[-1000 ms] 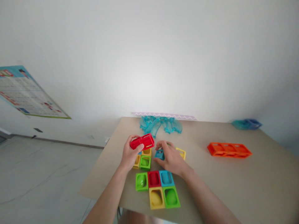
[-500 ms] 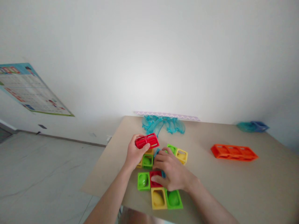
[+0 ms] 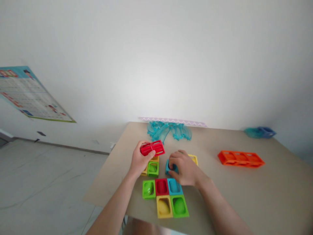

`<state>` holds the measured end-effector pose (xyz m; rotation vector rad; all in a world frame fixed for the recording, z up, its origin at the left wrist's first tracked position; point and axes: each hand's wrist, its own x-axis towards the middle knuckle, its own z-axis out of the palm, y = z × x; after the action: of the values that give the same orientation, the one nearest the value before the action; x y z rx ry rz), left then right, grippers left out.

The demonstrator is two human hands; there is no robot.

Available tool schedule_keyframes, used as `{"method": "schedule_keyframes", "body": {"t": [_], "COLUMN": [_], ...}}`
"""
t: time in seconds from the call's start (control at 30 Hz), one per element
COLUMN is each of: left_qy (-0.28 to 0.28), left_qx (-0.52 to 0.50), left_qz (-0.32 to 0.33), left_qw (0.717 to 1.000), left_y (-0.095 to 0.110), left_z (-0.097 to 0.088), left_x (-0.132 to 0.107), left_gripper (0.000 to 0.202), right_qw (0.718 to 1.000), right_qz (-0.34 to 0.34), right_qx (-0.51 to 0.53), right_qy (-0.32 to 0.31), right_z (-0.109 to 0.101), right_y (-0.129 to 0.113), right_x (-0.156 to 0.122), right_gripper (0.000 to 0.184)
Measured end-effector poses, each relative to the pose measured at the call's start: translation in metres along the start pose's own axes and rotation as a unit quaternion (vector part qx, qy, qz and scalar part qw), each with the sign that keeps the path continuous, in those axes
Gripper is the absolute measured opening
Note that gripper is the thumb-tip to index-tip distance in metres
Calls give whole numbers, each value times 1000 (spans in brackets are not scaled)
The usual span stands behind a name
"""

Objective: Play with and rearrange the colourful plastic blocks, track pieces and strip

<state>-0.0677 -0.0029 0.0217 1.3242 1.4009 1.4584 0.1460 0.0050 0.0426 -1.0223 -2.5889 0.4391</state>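
Note:
My left hand (image 3: 140, 160) is closed around a red open-frame block (image 3: 153, 148) and holds it just above the table. My right hand (image 3: 184, 170) is curled over a blue block (image 3: 168, 166), which it grips against the tabletop. Just in front of my hands lies a flat cluster of square blocks: green (image 3: 149, 189), red (image 3: 161, 187), blue (image 3: 174, 186), yellow (image 3: 163, 207) and green (image 3: 179, 206). Under my left hand sit a green block (image 3: 153, 169) and yellow ones. A yellow block (image 3: 194, 159) peeks out behind my right hand.
An orange long block (image 3: 240, 158) lies on the right of the beige table (image 3: 244, 192). Clear blue curved track pieces (image 3: 168, 130) are piled at the back by the wall. Two blue-green pieces (image 3: 260, 132) sit at the far right corner. The table's left edge drops to the floor.
My right hand has drawn back from the front cluster, which it covered half a second ago, and now sits further back holding the blue block. My left hand with the red block has hardly moved.

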Motion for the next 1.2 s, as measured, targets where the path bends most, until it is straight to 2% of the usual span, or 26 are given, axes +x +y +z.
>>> {"method": "schedule_keyframes", "body": {"t": [0.13,0.2,0.27,0.37,0.47,0.57,0.73,0.87,1.07,1.13,1.2], "left_qy": [-4,-4,-3,-4,3,13,33,18,-13,14,64], "left_qx": [-8,-9,-5,2,1,-3,-1,29,89,127,147], "left_qz": [-1,3,10,15,11,3,-9,12,-36,-45,-45], "left_qw": [1000,1000,1000,1000,1000,1000,999,999,995,991,986], "left_y": [0,0,0,0,1,2,6,7,14,17,18], "left_z": [0,0,0,0,0,1,5,11,18,23,28], "left_x": [0,0,0,0,1,2,-1,-3,-8,-14,-22], "left_gripper": [34,35,35,35,35,33,32,34,32,33,34], "right_qw": [1000,999,998,995,990,988,988,990,995,996,995], "right_qz": [-5,-14,-39,-72,-71,-65,-69,-66,-38,-29,-26], "right_qx": [10,18,37,63,77,91,106,106,85,85,91], "right_qy": [10,36,35,-28,-92,-106,-88,-67,-25,-1,18], "right_z": [-9,-10,-7,-1,5,8,12,18,28,33,37], "right_y": [-4,-12,-23,-35,-37,-35,-30,-28,-33,-35,-36], "right_x": [-4,-4,-5,-4,-2,1,3,4,3,3,3], "right_gripper": [16,21,28,31,27,31,38,43,35,32,29]}}
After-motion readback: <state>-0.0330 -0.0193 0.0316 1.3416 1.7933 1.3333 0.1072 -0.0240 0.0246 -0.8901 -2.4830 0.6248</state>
